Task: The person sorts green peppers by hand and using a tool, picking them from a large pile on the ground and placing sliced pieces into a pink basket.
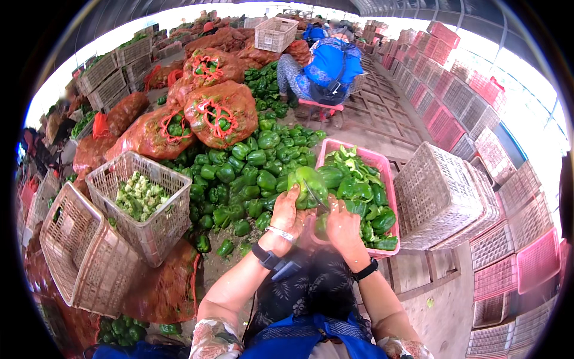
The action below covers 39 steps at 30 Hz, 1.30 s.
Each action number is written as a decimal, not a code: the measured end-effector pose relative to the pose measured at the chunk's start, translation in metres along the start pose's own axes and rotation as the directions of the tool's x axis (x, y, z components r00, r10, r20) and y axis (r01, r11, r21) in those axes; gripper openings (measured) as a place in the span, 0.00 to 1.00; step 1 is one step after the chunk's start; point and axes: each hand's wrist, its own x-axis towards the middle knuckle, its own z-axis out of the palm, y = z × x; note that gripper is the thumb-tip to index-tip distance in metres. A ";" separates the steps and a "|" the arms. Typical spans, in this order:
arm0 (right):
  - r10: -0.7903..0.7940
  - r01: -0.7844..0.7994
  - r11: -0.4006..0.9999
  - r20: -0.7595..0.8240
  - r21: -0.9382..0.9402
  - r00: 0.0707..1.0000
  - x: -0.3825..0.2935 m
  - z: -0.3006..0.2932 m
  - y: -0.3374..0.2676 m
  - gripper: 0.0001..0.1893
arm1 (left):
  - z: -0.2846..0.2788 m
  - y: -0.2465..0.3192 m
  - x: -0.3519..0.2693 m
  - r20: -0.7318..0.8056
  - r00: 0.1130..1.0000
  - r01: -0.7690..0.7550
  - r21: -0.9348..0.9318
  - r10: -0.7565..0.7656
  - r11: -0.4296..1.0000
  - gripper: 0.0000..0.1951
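Observation:
My left hand [287, 213] grips a light green bell pepper [307, 181], held up above my lap. In my right hand [344, 224] is a small knife [316, 195], its blade against the pepper's side. Just beyond my hands stands a pink plastic crate [393, 211] with cut bell pepper pieces [354, 179] and whole-looking peppers in it. To the left of my hands a large heap of green bell peppers [251, 175] spreads over the floor.
A grey crate [179, 190] at left holds pale pepper cores [139, 197]; another crate [67, 238] leans beside it. Red mesh sacks [219, 101] of peppers stand behind the heap. Ahead, a person in blue [334, 65] sits on a low stool. Stacked crates [437, 202] stand right.

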 end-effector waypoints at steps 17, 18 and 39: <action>0.010 -0.003 0.999 -0.166 0.045 0.986 0.007 0.017 0.090 0.03 | 0.023 -0.069 0.049 0.059 0.996 0.062 0.064 -0.066 0.996 0.15; 0.004 0.002 0.999 -0.159 0.034 0.987 0.007 0.018 0.093 0.04 | 0.023 -0.069 0.048 0.100 0.991 0.078 0.091 -0.087 0.993 0.16; 0.273 -0.225 0.943 0.181 -0.245 0.945 -0.040 0.027 0.214 0.07 | -0.010 -0.069 0.076 0.119 0.972 0.223 -0.192 -0.203 0.956 0.16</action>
